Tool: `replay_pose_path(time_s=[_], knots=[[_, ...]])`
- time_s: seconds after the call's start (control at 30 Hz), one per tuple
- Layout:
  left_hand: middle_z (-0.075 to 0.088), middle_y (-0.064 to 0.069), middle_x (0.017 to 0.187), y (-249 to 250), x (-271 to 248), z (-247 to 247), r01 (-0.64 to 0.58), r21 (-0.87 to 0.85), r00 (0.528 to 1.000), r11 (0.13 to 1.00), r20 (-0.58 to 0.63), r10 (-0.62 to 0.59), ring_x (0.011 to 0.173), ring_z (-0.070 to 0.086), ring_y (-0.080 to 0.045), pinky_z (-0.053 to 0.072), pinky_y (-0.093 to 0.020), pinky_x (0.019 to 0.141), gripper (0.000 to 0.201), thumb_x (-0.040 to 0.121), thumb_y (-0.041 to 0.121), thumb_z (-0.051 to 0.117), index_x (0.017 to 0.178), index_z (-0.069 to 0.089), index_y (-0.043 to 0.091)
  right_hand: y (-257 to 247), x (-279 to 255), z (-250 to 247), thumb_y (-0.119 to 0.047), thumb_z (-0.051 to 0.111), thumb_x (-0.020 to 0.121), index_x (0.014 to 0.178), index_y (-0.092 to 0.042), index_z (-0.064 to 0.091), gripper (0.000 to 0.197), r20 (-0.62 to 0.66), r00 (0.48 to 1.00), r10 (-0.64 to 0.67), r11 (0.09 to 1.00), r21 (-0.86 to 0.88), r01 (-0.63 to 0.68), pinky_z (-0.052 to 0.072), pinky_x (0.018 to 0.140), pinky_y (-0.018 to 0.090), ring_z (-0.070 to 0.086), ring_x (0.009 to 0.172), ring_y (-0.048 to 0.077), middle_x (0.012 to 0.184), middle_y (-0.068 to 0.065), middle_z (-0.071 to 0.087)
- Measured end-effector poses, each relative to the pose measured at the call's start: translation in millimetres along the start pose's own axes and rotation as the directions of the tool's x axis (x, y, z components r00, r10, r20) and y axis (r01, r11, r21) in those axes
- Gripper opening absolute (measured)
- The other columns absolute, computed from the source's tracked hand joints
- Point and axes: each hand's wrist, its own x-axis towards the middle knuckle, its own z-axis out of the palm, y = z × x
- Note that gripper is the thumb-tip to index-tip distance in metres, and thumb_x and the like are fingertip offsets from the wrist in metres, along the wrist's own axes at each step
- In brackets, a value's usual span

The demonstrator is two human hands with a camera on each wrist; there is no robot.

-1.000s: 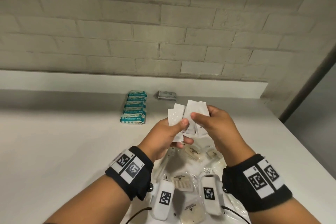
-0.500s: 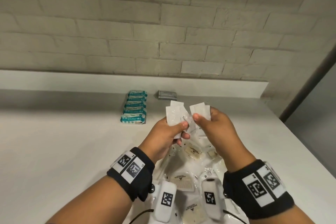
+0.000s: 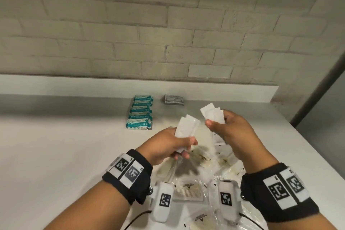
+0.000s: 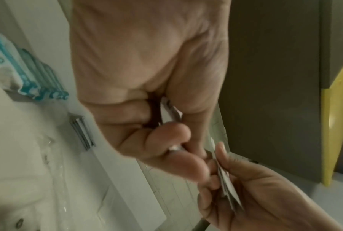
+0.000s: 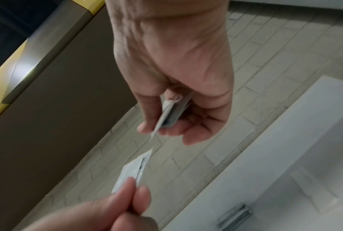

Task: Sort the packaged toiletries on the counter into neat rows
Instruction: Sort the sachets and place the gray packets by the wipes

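Above the white counter [image 3: 65, 155], my left hand [image 3: 168, 142] grips a small bunch of white sachets [image 3: 186, 127] between thumb and fingers. A short gap to the right, my right hand [image 3: 227, 129] pinches a second fan of white sachets [image 3: 212, 113]. The right wrist view shows that fan [image 5: 167, 114] edge-on in my right hand [image 5: 178, 100], with the left hand's bunch [image 5: 133, 173] below it. In the left wrist view my left hand [image 4: 156, 125] curls round its sachets [image 4: 171, 110]. Under both hands lies a heap of clear-wrapped toiletries [image 3: 201, 179], including a packaged comb [image 3: 187, 193].
A row of teal wipe packets [image 3: 141, 112] lies toward the back of the counter, with a stack of silver-grey packets [image 3: 174, 99] to its right. A raised ledge [image 3: 74, 85] and brick wall stand behind. The counter's right edge [image 3: 317, 164] drops off near my right arm.
The two hands, which held the white sachets together, have drawn apart: the left now keeps one bunch lower left, the right carries the other up and to the right.
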Motion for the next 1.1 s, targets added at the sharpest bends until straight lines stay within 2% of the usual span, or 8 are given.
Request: replay_pose_path(time_s=[0.1,0.23,0.37,0.57,0.7,0.9,0.97,1.1], knots=[[0.065,0.001,0.069,5.5,-2.5,4.5,0.014,0.096,0.992,0.995,0.122,-0.026,0.053,0.062,-0.009,0.037,-0.016,0.042,0.012,0.088,0.017,0.067,0.097,0.064,0.011,-3.2,0.6,6.0,-0.006,0.072,0.081,0.094,-0.004,0.071,0.013,0.130,0.988,0.082,0.997,0.002,-0.083,0.053,0.058,0.020,0.070,0.068,0.014,0.081,0.007,0.075],[0.071,-0.004,0.076,5.3,1.5,3.4,-0.035,-0.122,0.989,0.992,-0.148,0.016,0.050,0.059,-0.008,0.038,-0.016,0.042,0.022,0.085,0.011,0.069,0.105,0.060,0.010,6.7,0.9,3.3,-0.012,0.073,0.081,0.092,-0.004,0.073,0.013,-0.015,0.994,0.112,0.994,-0.008,-0.113,0.053,0.074,0.036,0.070,0.079,0.027,0.089,0.014,0.075],[0.071,-0.002,0.078,5.6,1.6,-6.1,-0.086,-0.169,0.950,0.982,-0.311,0.030,0.050,0.057,-0.006,0.038,-0.016,0.045,0.012,0.090,0.014,0.065,0.101,0.064,0.010,15.4,-6.9,0.6,-0.017,0.072,0.084,0.092,-0.010,0.072,0.011,-0.011,0.987,0.159,0.985,-0.064,-0.160,0.050,0.067,0.028,0.069,0.078,0.022,0.088,0.007,0.076],[0.061,0.003,0.070,7.4,-1.5,-3.9,-0.102,-0.119,0.929,0.988,-0.366,0.052,0.051,0.058,-0.007,0.038,-0.020,0.047,0.011,0.088,0.022,0.067,0.086,0.064,0.013,2.3,-13.3,-4.1,-0.026,0.063,0.091,0.095,-0.023,0.063,0.005,-0.176,0.984,-0.017,0.995,-0.101,0.000,0.041,0.056,0.020,0.059,0.065,0.004,0.077,-0.008,0.066],[0.059,0.002,0.068,7.1,0.0,2.5,-0.107,-0.149,0.931,0.983,-0.363,0.046,0.051,0.059,-0.010,0.038,-0.021,0.049,0.015,0.089,0.028,0.066,0.085,0.064,0.013,-2.5,-16.8,2.0,-0.017,0.065,0.089,0.091,-0.021,0.065,0.005,-0.027,0.996,-0.087,0.993,-0.078,0.085,0.041,0.049,0.009,0.056,0.049,-0.007,0.062,-0.014,0.066],[0.068,-0.004,0.076,6.3,3.9,8.1,-0.135,-0.181,0.948,0.974,-0.311,0.073,0.056,0.059,-0.013,0.041,-0.022,0.050,0.021,0.093,0.030,0.060,0.092,0.069,0.011,7.8,-19.3,15.2,-0.013,0.074,0.081,0.095,-0.033,0.056,0.031,0.129,0.992,-0.004,0.963,-0.267,0.038,0.043,0.047,0.019,0.059,0.057,0.004,0.073,-0.014,0.067],[0.067,-0.002,0.073,4.6,3.6,6.3,-0.139,-0.154,0.949,0.978,-0.302,0.087,0.058,0.058,-0.012,0.041,-0.023,0.052,0.022,0.094,0.030,0.057,0.091,0.070,0.012,12.5,-20.0,16.5,-0.014,0.076,0.079,0.105,-0.034,0.053,0.039,0.101,0.995,0.009,0.947,-0.320,0.024,0.043,0.047,0.018,0.063,0.063,0.005,0.087,-0.012,0.066],[0.067,0.005,0.076,1.7,0.8,-0.5,-0.151,-0.041,0.953,0.988,-0.270,0.134,0.063,0.056,-0.009,0.040,-0.020,0.058,0.028,0.098,0.033,0.049,0.092,0.073,0.019,8.9,-18.0,1.6,-0.020,0.069,0.086,0.099,-0.025,0.062,0.016,-0.152,0.986,-0.074,0.987,-0.151,0.051,0.044,0.048,0.008,0.062,0.060,-0.005,0.080,-0.010,0.068]])
